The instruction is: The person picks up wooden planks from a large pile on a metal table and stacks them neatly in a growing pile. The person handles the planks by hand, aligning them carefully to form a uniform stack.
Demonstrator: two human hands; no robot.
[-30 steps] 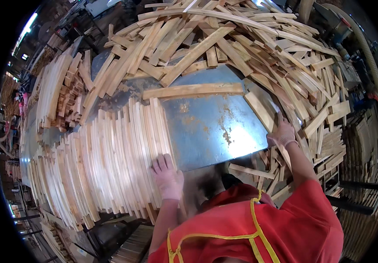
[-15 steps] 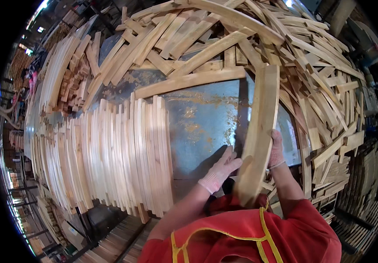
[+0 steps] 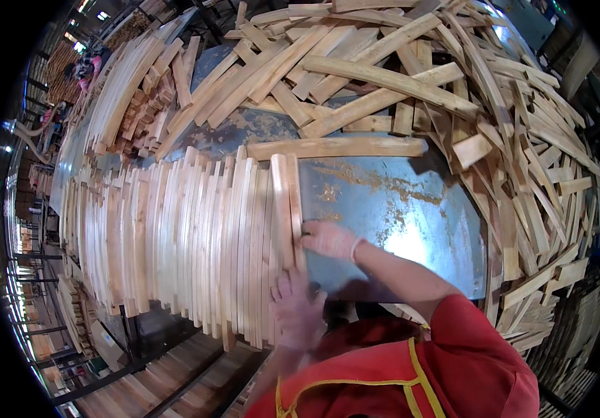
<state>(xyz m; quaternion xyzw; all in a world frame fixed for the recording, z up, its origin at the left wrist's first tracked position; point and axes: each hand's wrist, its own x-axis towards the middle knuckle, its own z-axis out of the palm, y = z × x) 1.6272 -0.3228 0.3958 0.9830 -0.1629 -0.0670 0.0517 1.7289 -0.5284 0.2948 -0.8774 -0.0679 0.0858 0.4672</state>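
A metal table (image 3: pixel 355 198) carries a heap of boards (image 3: pixel 390 82) and, to the left, a tight row of boards (image 3: pixel 188 237) side by side. The end board (image 3: pixel 286 202) is at the row's right edge. The hands are apart: the left hand (image 3: pixel 295 308), fingers spread, by its near end; the right hand (image 3: pixel 331 240) at its right side, whether gripping I cannot tell

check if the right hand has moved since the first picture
Yes. The right hand has moved left across the metal tabletop, from near its right edge to the row of wooden planks.
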